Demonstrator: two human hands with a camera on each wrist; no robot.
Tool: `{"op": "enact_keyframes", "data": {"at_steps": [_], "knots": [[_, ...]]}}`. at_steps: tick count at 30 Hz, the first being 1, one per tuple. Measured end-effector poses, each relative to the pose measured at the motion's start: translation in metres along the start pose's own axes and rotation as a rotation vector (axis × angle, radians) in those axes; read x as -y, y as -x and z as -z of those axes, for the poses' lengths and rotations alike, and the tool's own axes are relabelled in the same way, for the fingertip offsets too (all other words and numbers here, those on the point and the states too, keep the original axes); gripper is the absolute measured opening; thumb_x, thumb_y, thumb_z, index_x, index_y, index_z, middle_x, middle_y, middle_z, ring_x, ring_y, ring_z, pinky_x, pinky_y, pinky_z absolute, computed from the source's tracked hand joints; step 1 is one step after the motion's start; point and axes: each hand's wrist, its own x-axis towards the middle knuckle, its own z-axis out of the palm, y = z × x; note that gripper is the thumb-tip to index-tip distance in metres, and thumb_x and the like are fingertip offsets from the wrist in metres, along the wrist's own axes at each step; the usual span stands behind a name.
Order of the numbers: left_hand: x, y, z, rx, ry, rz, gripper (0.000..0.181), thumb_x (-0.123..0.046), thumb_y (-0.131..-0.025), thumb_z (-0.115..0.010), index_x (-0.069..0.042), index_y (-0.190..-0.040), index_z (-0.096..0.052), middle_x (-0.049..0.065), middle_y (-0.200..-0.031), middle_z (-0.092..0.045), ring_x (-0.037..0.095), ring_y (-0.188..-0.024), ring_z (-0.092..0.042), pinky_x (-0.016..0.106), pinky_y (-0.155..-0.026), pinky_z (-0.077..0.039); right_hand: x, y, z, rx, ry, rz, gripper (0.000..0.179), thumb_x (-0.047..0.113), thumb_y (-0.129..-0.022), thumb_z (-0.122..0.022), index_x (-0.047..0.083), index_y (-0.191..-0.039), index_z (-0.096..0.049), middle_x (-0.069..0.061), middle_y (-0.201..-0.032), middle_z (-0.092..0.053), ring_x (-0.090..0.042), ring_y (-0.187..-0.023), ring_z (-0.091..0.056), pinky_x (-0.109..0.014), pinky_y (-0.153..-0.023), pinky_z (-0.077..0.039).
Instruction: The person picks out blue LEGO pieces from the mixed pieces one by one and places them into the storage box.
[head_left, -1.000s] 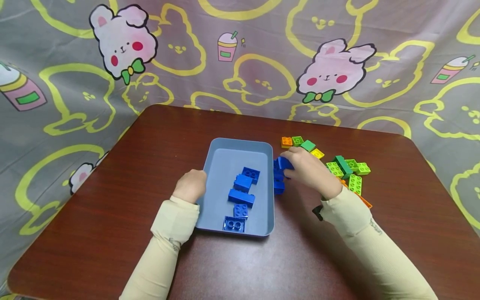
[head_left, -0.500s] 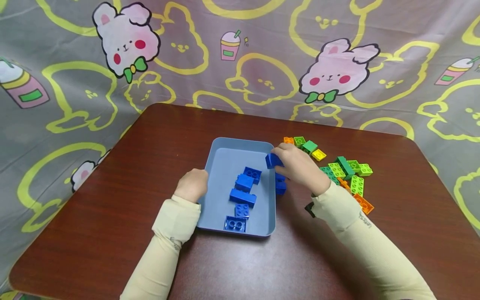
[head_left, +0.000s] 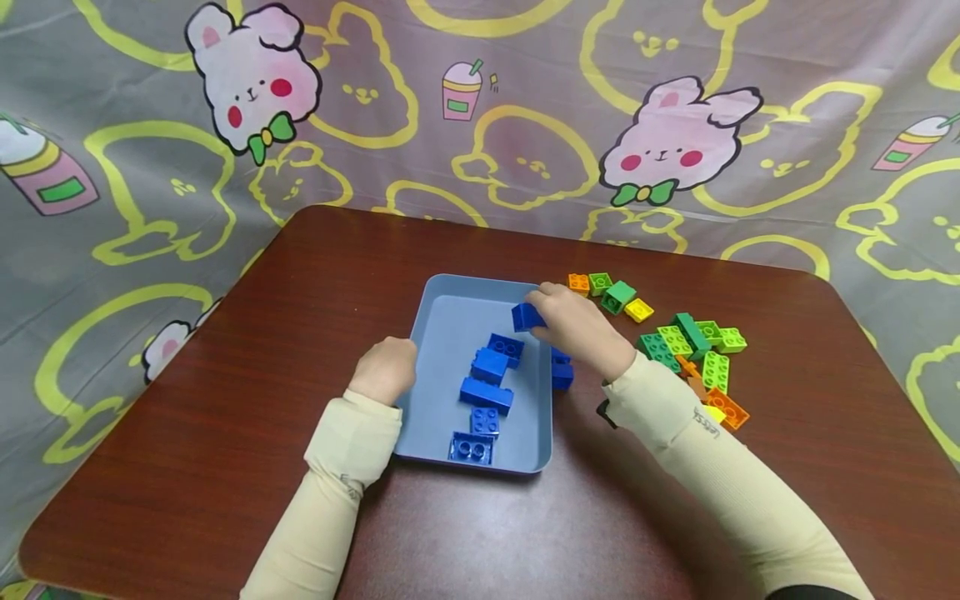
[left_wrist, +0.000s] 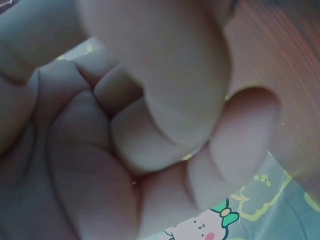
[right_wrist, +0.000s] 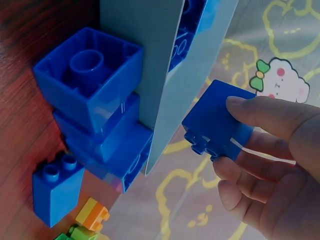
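Note:
My right hand (head_left: 581, 325) pinches a blue building brick (right_wrist: 217, 112) between thumb and fingers, its studs showing in the right wrist view. It is above the right part of a grey-blue tray (head_left: 450, 321). Inside the tray lie several blue bricks (head_left: 486, 394), some studs up, some hollow side up. At the tray's left rim, my left hand (head_left: 384, 369) has its fingers curled in, and nothing shows between them in the left wrist view (left_wrist: 165, 120). More blue bricks (right_wrist: 90, 75) sit close outside the tray's right wall, partly hidden by my right hand in the head view.
Loose green, lime, orange and yellow bricks (head_left: 716, 372) are scattered on the brown table (head_left: 330, 275) to the right. Further back are orange, green and yellow bricks (head_left: 618, 297). A patterned curtain (head_left: 517, 50) hangs behind the table.
My right hand has lifted the blue brick from beside the tray and carried it left, over the right rim. The left hand stays beside the tray.

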Motion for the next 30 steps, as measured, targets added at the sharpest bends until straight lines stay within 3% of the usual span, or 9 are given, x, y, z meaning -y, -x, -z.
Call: {"op": "enact_keyframes", "data": {"at_steps": [6,20,30], "knots": [[0.000,-0.001,-0.001,-0.009,-0.009,-0.005,0.022,0.006,-0.085,-0.043,0.003,-0.074,-0.061,0.011,-0.060,-0.050,0.020,-0.055,-0.047,0.035,-0.052,-0.044,0.003,-0.006,-0.004,-0.005,0.048,0.056,0.038,0.013,-0.073,-0.075,-0.004,-0.104,-0.060,-0.015,-0.092,-0.058,-0.024,-0.081,-0.056,-0.033,-0.069,-0.049],[-0.001,0.001,0.001,-0.015,-0.016,-0.005,0.021,0.005,-0.085,-0.044,0.003,-0.076,-0.062,0.012,-0.062,-0.052,0.021,-0.056,-0.050,0.036,-0.053,-0.045,0.006,-0.019,-0.013,0.027,0.063,0.067,0.033,0.014,-0.073,-0.075,-0.004,-0.097,-0.062,-0.013,-0.084,-0.058,-0.022,-0.075,-0.055,-0.030,-0.067,-0.049],[0.001,0.001,-0.001,-0.012,-0.011,0.001,0.021,0.005,-0.086,-0.044,0.004,-0.078,-0.063,0.013,-0.064,-0.053,0.021,-0.058,-0.052,0.036,-0.053,-0.046,0.006,-0.026,-0.021,0.076,0.076,0.033,0.034,0.017,-0.075,-0.073,-0.004,-0.100,-0.061,-0.014,-0.087,-0.059,-0.022,-0.077,-0.057,-0.031,-0.069,-0.050]]}}
